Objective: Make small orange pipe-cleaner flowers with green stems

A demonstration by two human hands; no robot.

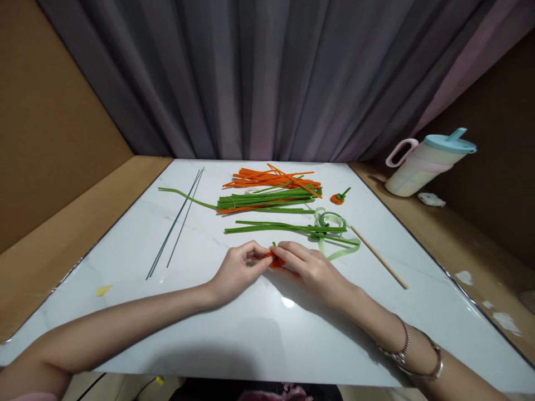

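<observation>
Between my two hands, low over the table's middle, is a small orange pipe-cleaner pumpkin (276, 259) with a bit of green sticking up; fingers hide much of it. My left hand (242, 266) pinches its left side between thumb and fingertips. Curled over its right side, my right hand (311, 267) grips it with the fingers. Just beyond my hands lie several loose green pipe cleaners (284, 226). A finished-looking orange pumpkin with a green stem (337, 198) rests farther back on the right.
Farther back lie a green pipe-cleaner bundle (267, 199) and orange pipe cleaners (267, 178). Green tape (334, 219) and a wooden stick (380, 258) lie right; thin wires (173, 225) and a yellow scrap (103, 290) lie left. A tumbler (426, 164) stands beyond the white table (200, 345).
</observation>
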